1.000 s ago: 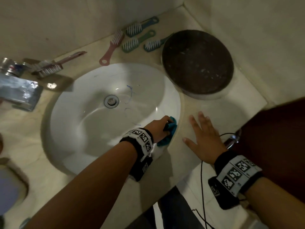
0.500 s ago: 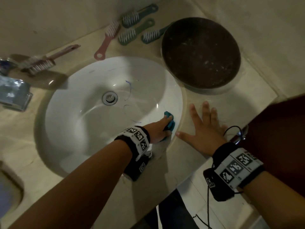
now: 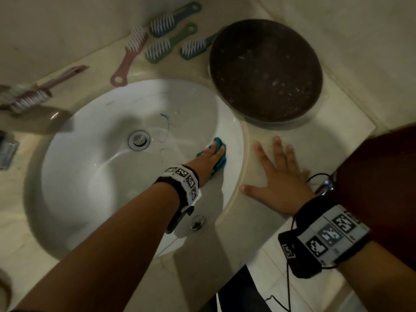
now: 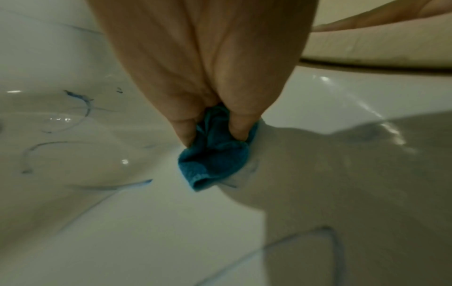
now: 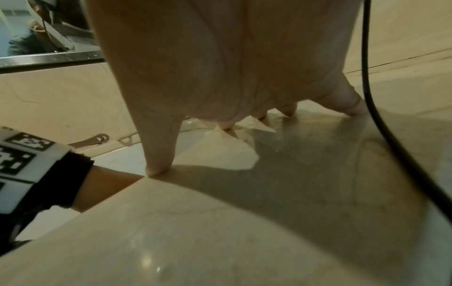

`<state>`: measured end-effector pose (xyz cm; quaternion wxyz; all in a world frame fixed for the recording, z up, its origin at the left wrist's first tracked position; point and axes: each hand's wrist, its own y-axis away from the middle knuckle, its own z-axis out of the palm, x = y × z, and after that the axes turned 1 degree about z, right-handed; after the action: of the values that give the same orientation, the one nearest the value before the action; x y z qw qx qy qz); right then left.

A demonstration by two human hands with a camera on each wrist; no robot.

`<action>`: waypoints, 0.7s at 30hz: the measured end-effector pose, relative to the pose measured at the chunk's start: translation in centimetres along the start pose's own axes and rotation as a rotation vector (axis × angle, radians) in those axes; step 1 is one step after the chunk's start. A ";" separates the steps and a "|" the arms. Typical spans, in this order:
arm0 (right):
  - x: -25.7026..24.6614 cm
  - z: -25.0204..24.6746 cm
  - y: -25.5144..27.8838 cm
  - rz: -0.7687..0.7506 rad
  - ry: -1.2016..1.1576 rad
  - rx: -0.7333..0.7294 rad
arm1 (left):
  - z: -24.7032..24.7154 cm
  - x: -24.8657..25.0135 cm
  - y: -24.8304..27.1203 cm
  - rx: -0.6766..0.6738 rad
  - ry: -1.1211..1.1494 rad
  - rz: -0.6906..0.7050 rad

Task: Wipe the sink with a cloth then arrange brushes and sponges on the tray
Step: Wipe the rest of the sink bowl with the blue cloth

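Note:
My left hand point(image 3: 210, 157) grips a bunched teal cloth point(image 3: 220, 154) point(image 4: 215, 154) against the right inner wall of the white sink point(image 3: 94, 176). Blue marks point(image 3: 166, 122) point(image 4: 80, 102) streak the basin near the drain point(image 3: 139, 140). My right hand point(image 3: 276, 176) point(image 5: 220, 77) lies flat with fingers spread on the beige counter point(image 3: 326, 140), right of the sink rim. A round dark tray point(image 3: 265, 70) sits at the back right. Three green brushes point(image 3: 167, 49) and a pink brush point(image 3: 131, 54) lie behind the sink; another pink brush point(image 3: 33, 97) lies at the far left.
A chrome tap point(image 3: 9, 149) sticks in from the left edge. The beige wall point(image 3: 67, 30) closes the back and right side. A black cable point(image 3: 289, 278) point(image 5: 376, 96) hangs from my right wrist. The counter edge drops off near my body.
My left hand has slid the cloth from the sink's near right rim further up the wall and inward toward the drain. The right hand stays flat on the counter.

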<state>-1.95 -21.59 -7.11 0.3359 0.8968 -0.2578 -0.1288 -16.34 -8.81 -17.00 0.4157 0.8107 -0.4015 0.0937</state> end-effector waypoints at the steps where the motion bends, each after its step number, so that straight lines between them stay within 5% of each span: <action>1: 0.0 0.0 0.0 0.000 0.004 -0.004 | 0.2 0.0 0.1 -0.007 -0.008 0.000; 11: 0.4 -0.4 -0.7 -0.012 0.013 0.010 | -1.3 -0.1 -2.1 0.126 0.064 -0.076; 21: 0.2 -1.2 -0.5 0.011 -0.009 0.016 | 0.4 -2.2 0.0 -0.016 -0.133 -0.031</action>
<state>-1.11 -20.73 -6.54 0.3283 0.8973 -0.2653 -0.1291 -17.82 -7.83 -18.34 0.3958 0.8181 -0.4163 0.0298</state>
